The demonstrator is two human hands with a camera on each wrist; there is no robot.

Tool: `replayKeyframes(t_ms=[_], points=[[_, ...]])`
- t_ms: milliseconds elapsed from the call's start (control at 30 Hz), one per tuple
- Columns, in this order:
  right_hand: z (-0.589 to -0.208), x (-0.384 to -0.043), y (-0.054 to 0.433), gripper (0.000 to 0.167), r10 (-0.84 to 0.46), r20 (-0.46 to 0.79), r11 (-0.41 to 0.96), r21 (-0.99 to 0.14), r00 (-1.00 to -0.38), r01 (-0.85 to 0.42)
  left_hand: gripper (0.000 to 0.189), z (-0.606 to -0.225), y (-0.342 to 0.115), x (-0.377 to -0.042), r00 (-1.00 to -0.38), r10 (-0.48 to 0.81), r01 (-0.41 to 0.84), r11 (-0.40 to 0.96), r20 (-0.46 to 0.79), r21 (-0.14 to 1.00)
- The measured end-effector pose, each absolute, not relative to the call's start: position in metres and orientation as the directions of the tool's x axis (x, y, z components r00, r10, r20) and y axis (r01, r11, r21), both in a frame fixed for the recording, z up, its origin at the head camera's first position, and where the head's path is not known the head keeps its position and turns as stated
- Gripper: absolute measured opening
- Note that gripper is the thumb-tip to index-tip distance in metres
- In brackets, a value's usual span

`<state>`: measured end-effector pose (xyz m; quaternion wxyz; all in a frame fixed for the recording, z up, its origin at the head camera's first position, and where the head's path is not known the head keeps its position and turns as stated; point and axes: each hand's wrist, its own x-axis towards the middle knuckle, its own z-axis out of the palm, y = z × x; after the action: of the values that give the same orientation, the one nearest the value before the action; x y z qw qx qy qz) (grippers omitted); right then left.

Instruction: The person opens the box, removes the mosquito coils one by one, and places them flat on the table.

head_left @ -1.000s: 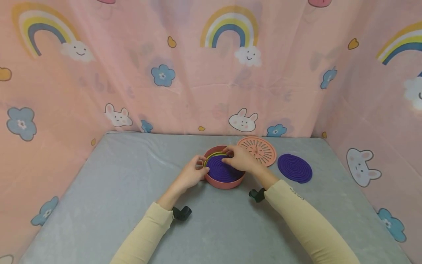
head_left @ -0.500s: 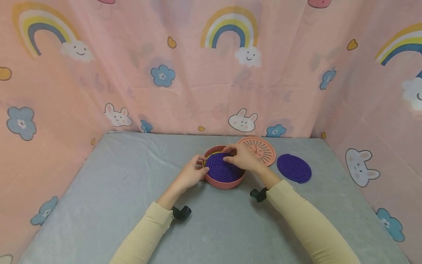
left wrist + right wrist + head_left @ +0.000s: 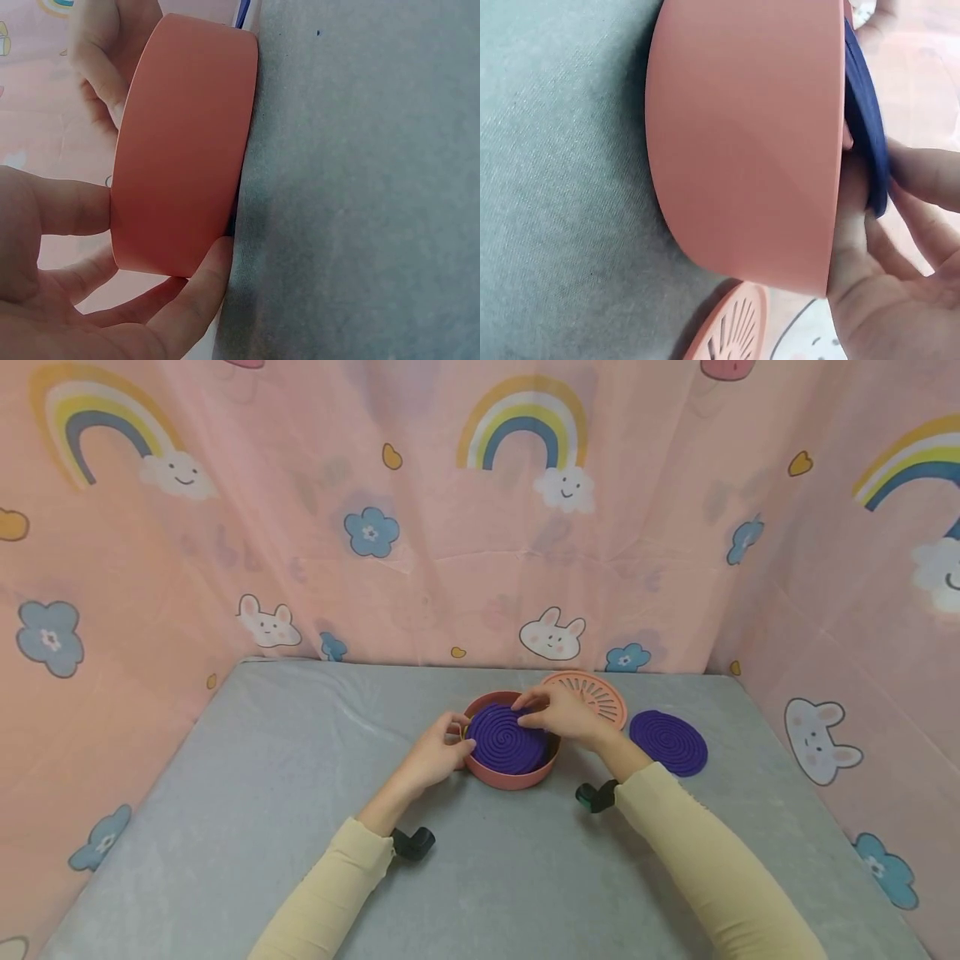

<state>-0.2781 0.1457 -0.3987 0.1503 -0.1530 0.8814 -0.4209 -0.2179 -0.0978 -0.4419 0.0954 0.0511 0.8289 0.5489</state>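
Observation:
A round salmon-pink box stands on the table, with a purple mosquito coil lying tilted in its mouth. My left hand grips the box's left side, fingers low on its wall and thumb near the rim. From the right, my right hand pinches the coil's far right edge between thumb and fingers. In the right wrist view the coil's edge rises above the box rim, some fingers reaching under it. The inside of the box is mostly hidden beneath the coil.
Behind my right hand lies a pink slotted lid, partly covered by the hand. Further right a second purple mosquito coil lies flat on the grey cloth-covered table. A pink patterned curtain stands along the back and sides.
The coil in the box has shifted left and turned, covering most of the yellow edge seen earlier inside. My right hand has moved slightly right with its edge; my left hand has stayed put.

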Motion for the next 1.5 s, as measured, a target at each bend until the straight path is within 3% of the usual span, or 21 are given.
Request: replayKeyframes(t_ms=[300, 833, 1500], points=[[-0.402, -0.28, 0.16, 0.027, -0.396, -0.207, 0.46, -0.888, -0.895, 0.002, 0.036, -0.442, -0.098, -0.218, -0.976, 0.19, -0.023, 0.39, -0.105, 0.921], [-0.392, -0.263, 0.184, 0.032, -0.308, -0.158, 0.298, -0.953, -0.938, 0.063, 0.035, -0.443, -0.099, -0.218, -0.976, 0.2, -0.002, 0.377, -0.083, 0.926], [-0.383, -0.238, 0.234, 0.04, -0.247, -0.11, 0.356, -0.934, -0.963, 0.016, 0.036, -0.441, -0.097, -0.216, -0.976, 0.197, -0.005, 0.391, -0.089, 0.92]])
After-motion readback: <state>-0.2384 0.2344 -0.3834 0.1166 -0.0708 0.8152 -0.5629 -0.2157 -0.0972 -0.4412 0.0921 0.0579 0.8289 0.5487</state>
